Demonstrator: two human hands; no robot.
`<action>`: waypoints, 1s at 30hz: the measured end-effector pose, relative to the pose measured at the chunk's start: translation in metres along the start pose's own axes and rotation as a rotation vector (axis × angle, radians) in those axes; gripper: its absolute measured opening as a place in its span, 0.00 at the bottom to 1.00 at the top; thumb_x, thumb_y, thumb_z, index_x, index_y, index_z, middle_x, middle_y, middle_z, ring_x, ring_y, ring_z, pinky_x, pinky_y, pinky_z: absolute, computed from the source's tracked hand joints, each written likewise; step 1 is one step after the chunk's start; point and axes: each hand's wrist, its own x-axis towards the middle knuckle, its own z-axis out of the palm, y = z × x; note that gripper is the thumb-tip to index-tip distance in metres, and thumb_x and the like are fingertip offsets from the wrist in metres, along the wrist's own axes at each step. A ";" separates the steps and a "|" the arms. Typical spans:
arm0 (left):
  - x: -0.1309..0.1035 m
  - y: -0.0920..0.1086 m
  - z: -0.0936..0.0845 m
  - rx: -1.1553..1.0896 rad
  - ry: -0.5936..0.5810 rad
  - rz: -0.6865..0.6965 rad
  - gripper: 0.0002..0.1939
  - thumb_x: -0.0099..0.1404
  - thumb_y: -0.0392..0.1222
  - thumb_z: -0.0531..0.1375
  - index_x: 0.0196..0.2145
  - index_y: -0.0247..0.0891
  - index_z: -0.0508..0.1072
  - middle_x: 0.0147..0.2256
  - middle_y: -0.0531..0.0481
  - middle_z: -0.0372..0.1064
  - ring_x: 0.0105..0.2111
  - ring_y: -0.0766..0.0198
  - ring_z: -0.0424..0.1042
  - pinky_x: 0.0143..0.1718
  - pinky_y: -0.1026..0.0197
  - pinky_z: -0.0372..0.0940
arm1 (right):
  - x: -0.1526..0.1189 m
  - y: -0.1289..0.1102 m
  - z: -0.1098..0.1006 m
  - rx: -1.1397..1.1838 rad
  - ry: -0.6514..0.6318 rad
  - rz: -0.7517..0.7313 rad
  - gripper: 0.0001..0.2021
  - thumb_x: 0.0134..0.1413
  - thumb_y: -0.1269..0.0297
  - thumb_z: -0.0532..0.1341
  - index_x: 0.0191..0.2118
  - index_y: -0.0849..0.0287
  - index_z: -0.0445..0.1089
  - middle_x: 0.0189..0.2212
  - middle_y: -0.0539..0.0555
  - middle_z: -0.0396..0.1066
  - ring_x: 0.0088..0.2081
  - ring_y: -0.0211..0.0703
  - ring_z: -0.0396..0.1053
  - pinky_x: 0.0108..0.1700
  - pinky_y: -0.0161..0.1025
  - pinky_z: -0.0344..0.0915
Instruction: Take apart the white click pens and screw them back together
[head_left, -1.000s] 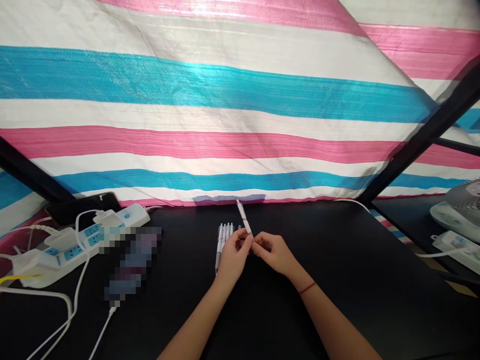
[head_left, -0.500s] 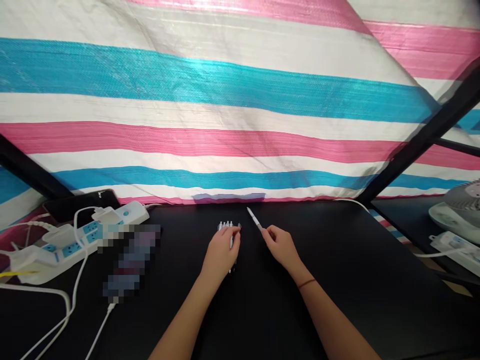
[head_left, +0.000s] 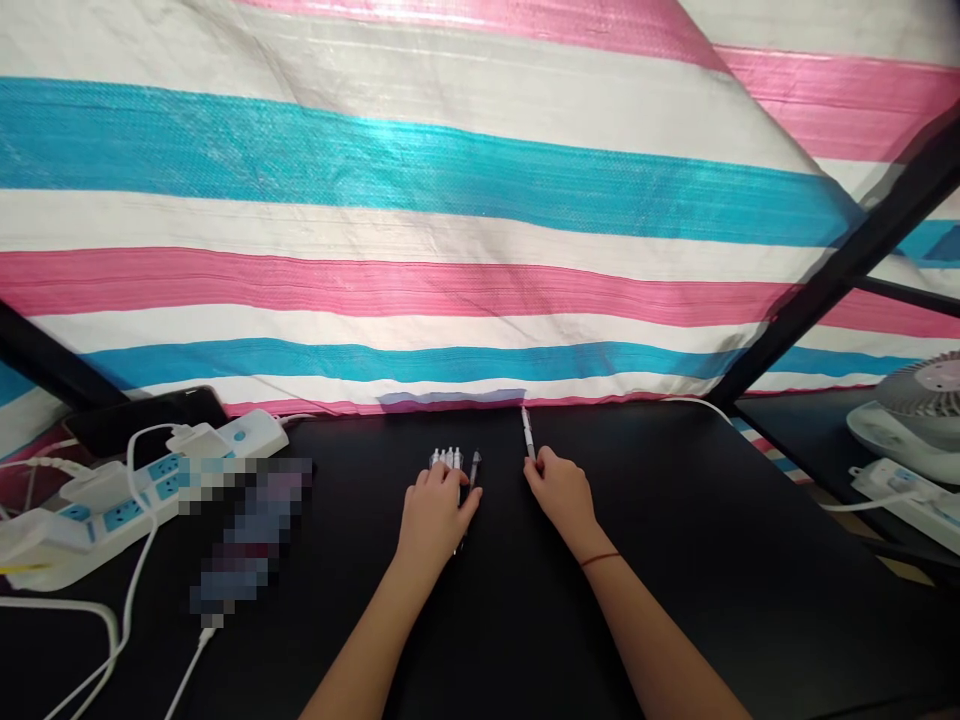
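My left hand (head_left: 433,512) lies over a row of white pens (head_left: 446,458) on the black table, fingers curled over them and thumb at their right side. Only the upper ends of these pens show; the rest is under my hand. A dark pen with a clear barrel (head_left: 474,468) lies along the right of the row, beside my thumb, partly hidden by it. In my right hand (head_left: 561,492), thumb and fingers are closed on a single white pen (head_left: 528,434), its tip end pointing to the back of the table.
A white power strip (head_left: 259,437) with plugs and cables, a dark phone (head_left: 150,422) and a blurred-out item (head_left: 251,535) on a white cable (head_left: 187,665) occupy the left. Striped sheeting (head_left: 480,290) hangs behind the table (head_left: 675,520). A fan (head_left: 915,410) stands at the right.
My left hand has spread over the white pens, the thumb moving away from the fingers, and the dark pen shows more. The white pen in my right hand has turned more upright in view.
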 end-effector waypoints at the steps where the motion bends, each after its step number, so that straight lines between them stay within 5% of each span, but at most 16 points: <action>1: 0.000 0.000 0.000 0.004 0.000 -0.002 0.11 0.63 0.47 0.54 0.37 0.40 0.72 0.38 0.46 0.66 0.39 0.55 0.66 0.36 0.58 0.59 | 0.000 0.000 0.000 0.005 -0.002 0.003 0.13 0.61 0.57 0.52 0.29 0.56 0.65 0.22 0.53 0.69 0.24 0.42 0.67 0.25 0.35 0.43; 13: -0.001 0.005 0.001 0.029 0.009 -0.027 0.11 0.64 0.44 0.53 0.34 0.39 0.73 0.36 0.46 0.67 0.38 0.55 0.66 0.35 0.57 0.59 | 0.002 0.004 0.001 0.171 0.010 0.031 0.10 0.58 0.57 0.55 0.30 0.56 0.66 0.21 0.51 0.68 0.26 0.43 0.68 0.27 0.34 0.49; 20: -0.001 0.009 -0.006 -0.133 0.066 0.062 0.12 0.66 0.41 0.50 0.32 0.39 0.73 0.33 0.46 0.67 0.37 0.56 0.68 0.37 0.56 0.61 | 0.003 0.013 -0.008 0.638 0.140 -0.003 0.16 0.59 0.52 0.52 0.27 0.56 0.67 0.16 0.47 0.62 0.21 0.39 0.62 0.27 0.35 0.55; 26: -0.004 0.019 -0.017 -0.342 0.044 0.265 0.12 0.67 0.41 0.50 0.34 0.39 0.72 0.34 0.47 0.66 0.37 0.59 0.68 0.41 0.58 0.63 | -0.001 0.001 -0.017 1.150 -0.242 -0.110 0.16 0.54 0.48 0.57 0.35 0.58 0.68 0.21 0.48 0.67 0.18 0.35 0.61 0.19 0.32 0.55; 30: -0.005 0.018 -0.016 -0.391 0.031 0.243 0.12 0.68 0.43 0.49 0.39 0.41 0.71 0.38 0.46 0.69 0.40 0.58 0.69 0.43 0.57 0.63 | -0.003 -0.004 -0.022 1.347 -0.257 -0.021 0.17 0.50 0.48 0.61 0.29 0.59 0.67 0.21 0.51 0.70 0.20 0.37 0.67 0.19 0.32 0.59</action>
